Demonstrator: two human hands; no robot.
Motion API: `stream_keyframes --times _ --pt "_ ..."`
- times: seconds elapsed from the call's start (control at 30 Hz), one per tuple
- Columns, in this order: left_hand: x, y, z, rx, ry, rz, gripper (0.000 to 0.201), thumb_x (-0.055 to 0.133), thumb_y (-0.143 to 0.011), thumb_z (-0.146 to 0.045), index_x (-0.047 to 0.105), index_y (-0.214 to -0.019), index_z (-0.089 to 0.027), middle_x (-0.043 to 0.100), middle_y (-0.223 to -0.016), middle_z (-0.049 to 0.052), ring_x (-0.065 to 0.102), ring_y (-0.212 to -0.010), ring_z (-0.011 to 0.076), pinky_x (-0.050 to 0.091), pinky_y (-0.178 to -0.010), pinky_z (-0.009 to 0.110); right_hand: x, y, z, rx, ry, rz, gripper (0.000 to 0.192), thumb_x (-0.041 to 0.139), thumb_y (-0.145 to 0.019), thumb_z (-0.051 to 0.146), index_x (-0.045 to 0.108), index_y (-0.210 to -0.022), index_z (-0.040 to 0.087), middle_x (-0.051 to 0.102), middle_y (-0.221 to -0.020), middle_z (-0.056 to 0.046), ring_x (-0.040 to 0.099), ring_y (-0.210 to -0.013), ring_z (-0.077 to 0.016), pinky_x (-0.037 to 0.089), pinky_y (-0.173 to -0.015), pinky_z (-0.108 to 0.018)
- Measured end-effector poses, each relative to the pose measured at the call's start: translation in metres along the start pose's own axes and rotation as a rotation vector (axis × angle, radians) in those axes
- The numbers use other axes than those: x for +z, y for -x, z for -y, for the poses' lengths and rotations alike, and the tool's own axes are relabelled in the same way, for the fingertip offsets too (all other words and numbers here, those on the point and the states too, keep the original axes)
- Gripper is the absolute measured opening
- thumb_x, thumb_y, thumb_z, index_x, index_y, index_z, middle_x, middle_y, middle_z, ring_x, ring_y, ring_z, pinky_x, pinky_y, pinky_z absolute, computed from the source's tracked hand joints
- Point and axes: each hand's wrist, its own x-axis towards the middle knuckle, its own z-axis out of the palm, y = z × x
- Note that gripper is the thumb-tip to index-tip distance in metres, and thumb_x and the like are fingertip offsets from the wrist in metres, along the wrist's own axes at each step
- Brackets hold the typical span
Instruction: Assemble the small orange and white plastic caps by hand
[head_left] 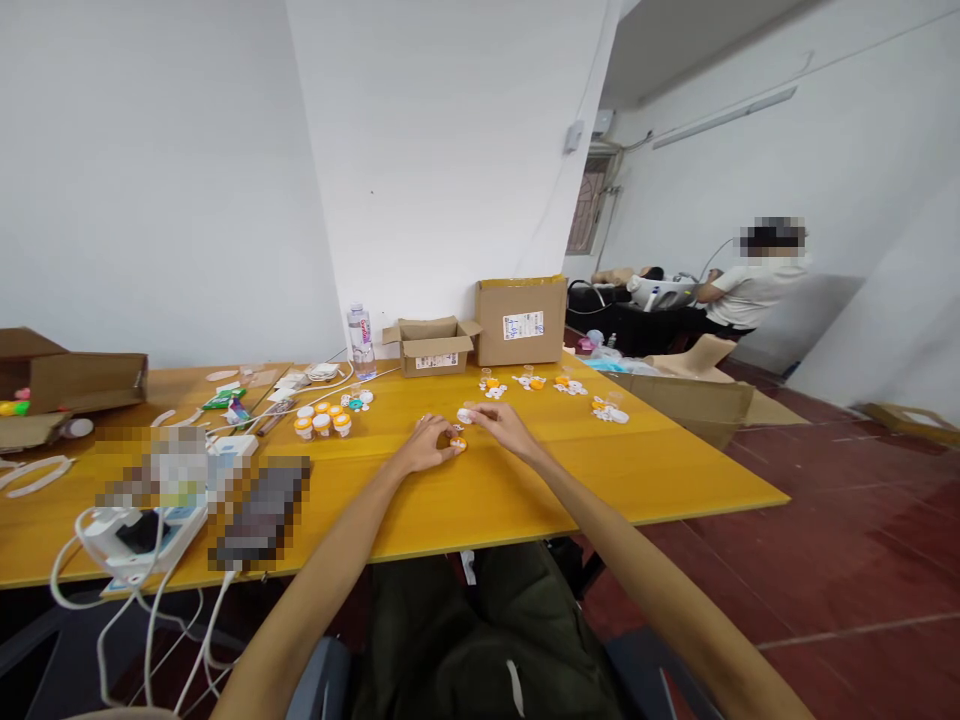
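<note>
My left hand (429, 445) is low over the table, its thumb and fingers closed about a small orange-and-white cap (459, 443). Close beside it, my right hand (506, 430) pinches a small whitish round piece (466, 415) at the fingertips. Between the hands lie tiny white bits, too small to make out. To the left stands a cluster of small clear jars with orange lids (322, 420). Behind the jars are a teal piece (355, 404) and a few white parts. Several small piles of orange and white parts (531, 381) lie beyond my right hand.
A small open carton (431, 347), a larger closed box (521, 322) and a water bottle (361, 345) stand at the back. A power strip (217, 480) with cables and a blurred dark phone-like object (262, 510) lie left. A person (761, 290) sits far right.
</note>
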Motion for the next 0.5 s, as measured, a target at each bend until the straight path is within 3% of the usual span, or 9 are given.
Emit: stream_keyframes --times 0.23,0.5 --pt "-0.001 0.0 -0.001 -0.008 0.005 0.006 0.015 0.064 -0.08 -0.036 0.065 -0.091 -0.025 0.065 -0.096 0.003 0.055 -0.1 0.024 0.04 -0.093 0.041 0.011 0.012 -0.014 0.079 -0.049 0.054 0.033 0.052 -0.083 0.043 0.064 -0.066 0.017 0.062 -0.065 0.001 0.057 -0.069 -0.0171 0.044 -0.066 -0.026" --pt "0.004 -0.002 0.005 -0.022 0.087 -0.037 0.026 0.069 -0.077 -0.035 0.063 -0.1 -0.025 0.067 -0.1 0.003 0.057 -0.103 0.0243 0.042 -0.096 0.041 0.018 0.018 -0.008 0.101 -0.079 0.026 0.033 0.053 -0.082 0.043 0.073 -0.077 0.017 0.072 -0.076 -0.002 0.064 -0.08 -0.0225 0.048 -0.073 -0.029"
